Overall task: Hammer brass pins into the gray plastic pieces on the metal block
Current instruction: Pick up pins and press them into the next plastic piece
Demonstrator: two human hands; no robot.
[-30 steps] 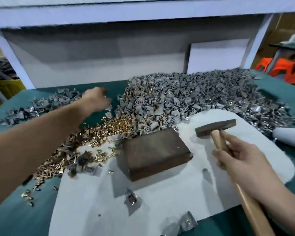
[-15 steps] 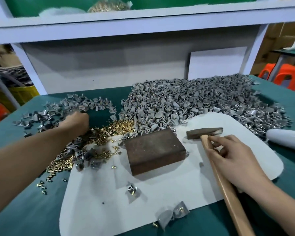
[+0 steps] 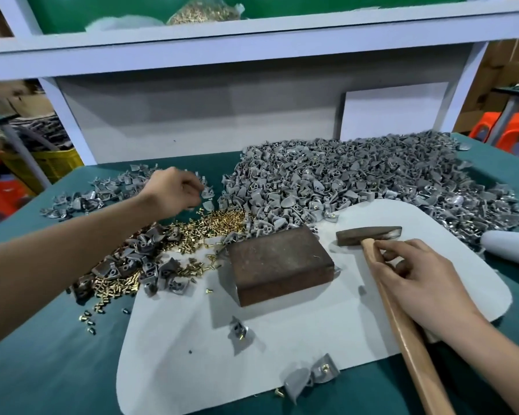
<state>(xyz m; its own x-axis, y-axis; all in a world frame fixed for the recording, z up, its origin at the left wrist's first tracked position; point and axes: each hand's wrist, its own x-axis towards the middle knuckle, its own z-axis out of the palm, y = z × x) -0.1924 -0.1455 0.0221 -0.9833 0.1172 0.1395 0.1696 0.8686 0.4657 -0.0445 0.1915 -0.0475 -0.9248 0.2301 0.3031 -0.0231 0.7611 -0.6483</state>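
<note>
Left hand has moved off the mixed pins-and-parts patch, up and back toward the gap between the two gray heaps. Right hand and hammer are where they were.

- Left hand: palm down, fingers curled downward, hovering just over the back edge of the brass pins. Cannot tell if it pinches anything.
- Right hand: fingers curled on the wooden handle just behind the head, gripping it. Hammer head lies flat on the white mat, just right of the metal block.
- Metal block: sits on the mat, mid-frame, rusty brown.
- Brass pins: loose heap left of the block, spilling from the mat edge onto the green worktop, mixed with some gray parts.
- Gray plastic pieces: big heap behind the block, running to the right. Smaller heap at back left.
- Strays on the mat: one gray piece in front of the block, two more at the near edge.
- White object at the far right on the worktop, cut off by the frame edge.
- Shelf overhead carries a bag of pins.
</note>
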